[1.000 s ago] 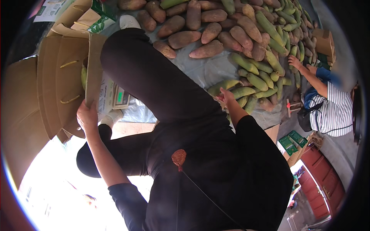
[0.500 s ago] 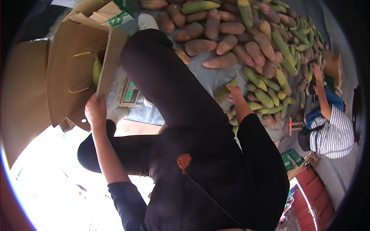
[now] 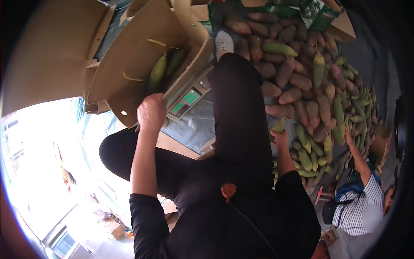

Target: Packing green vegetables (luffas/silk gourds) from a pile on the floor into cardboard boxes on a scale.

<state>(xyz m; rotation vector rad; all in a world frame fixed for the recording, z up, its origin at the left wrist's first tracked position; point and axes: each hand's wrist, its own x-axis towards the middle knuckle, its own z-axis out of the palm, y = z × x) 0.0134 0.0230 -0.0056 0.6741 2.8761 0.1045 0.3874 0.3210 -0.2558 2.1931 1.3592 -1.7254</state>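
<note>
My left hand [image 3: 152, 113] grips the near edge of an open cardboard box [image 3: 129, 64] that sits on a weighing scale [image 3: 186, 100]. Two green mangoes [image 3: 164, 69] lie inside the box. My right hand [image 3: 281, 139] is closed around a green mango [image 3: 279, 126], lifted just off the big pile of green and brownish mangoes [image 3: 310, 99] on the ground sheet. My black-trousered right leg [image 3: 239, 112] stretches between the box and the pile, ending in a white shoe [image 3: 224, 42].
A person in a striped shirt [image 3: 362, 211] crouches at the right, one hand [image 3: 348, 131] reaching into the pile. More cardboard boxes [image 3: 51, 47] stand at the left and a flat carton [image 3: 336, 21] at the top right. Bright floor lies lower left.
The view has swung so the box and scale sit more central. My right hand has picked a green mango out of the pile and raised it; my left hand keeps its hold on the box.
</note>
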